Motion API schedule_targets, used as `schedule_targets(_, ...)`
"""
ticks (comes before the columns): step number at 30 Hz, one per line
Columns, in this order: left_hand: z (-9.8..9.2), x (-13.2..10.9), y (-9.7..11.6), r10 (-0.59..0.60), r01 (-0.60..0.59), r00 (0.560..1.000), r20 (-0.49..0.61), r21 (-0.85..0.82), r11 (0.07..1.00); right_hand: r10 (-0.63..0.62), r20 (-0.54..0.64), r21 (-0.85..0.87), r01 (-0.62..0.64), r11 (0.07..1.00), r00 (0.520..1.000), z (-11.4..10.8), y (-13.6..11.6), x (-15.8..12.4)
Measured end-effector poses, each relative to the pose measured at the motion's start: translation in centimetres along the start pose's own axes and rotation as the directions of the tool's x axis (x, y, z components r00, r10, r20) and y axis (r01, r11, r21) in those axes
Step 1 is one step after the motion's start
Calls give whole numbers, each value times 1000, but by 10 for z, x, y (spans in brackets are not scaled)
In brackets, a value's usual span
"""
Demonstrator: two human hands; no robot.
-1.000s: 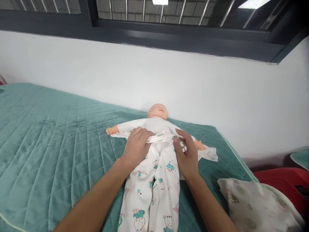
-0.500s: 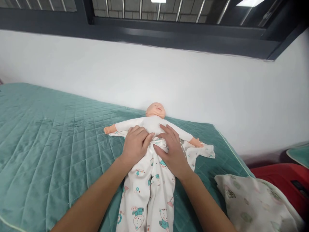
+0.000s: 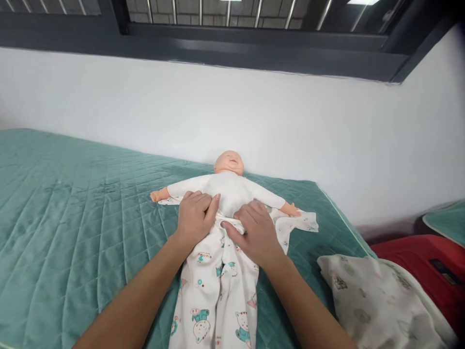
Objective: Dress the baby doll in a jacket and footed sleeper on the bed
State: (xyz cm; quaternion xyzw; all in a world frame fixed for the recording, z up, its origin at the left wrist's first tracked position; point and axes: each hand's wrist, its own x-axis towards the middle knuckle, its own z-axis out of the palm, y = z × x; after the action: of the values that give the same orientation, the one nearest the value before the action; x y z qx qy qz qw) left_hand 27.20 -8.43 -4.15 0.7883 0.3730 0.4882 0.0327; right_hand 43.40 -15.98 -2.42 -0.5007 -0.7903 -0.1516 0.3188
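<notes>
A baby doll (image 3: 228,186) in a plain white top lies on its back on the green quilted bed (image 3: 72,203), head toward the wall, arms spread. It wears white printed trousers (image 3: 218,291) with small cartoon animals. My left hand (image 3: 194,218) rests on the doll's waist on the left side, fingers curled over the trouser waistband. My right hand (image 3: 254,232) lies on the waist on the right, thumb and fingers pinching the waistband fabric. A printed garment (image 3: 301,224) is spread under the doll's arms.
A white wall and a dark window frame (image 3: 232,48) run behind the bed. A folded printed cloth (image 3: 378,300) lies at the bed's right corner. Beside it stands a red object (image 3: 417,261). The bed's right edge is close to the doll.
My right hand has moved from the doll's right side toward the middle of its waist, bunching the waistband. My left hand has stayed on the left side. The view has shifted slightly.
</notes>
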Motion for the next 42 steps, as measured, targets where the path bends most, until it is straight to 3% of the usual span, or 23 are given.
schedule_targets(4,0,-1,-2,-12,13,1000,-18,21,1000,27,26,5,-27,1000,999,-2,0,-2)
schedule_targets(10,0,-1,-3,-14,14,999,41,-10,1000,158,102,-10,-158,987,982,-2,3,-4)
schedule_targets(17,-8,-13,-5,-80,80,997,-17,-6,997,233,133,-43,-229,972,963,-2,3,-8)
schedule_targets(23,-22,-34,0,-210,210,978,-18,-22,978,218,110,-59,-213,975,970,-1,5,-11)
schedule_targets(29,-38,-63,16,-347,345,938,-23,-59,937,152,1,-23,-152,988,988,4,9,-15)
schedule_targets(33,-40,-70,17,-412,417,909,63,-102,903,138,-31,-14,-138,990,990,5,10,-17)
schedule_targets(37,-39,-68,12,-396,427,899,186,-181,886,172,-17,-11,-173,985,985,4,9,-19)
schedule_targets(42,-35,-67,8,-423,446,885,194,-92,890,260,27,63,-261,963,965,-2,0,-29)
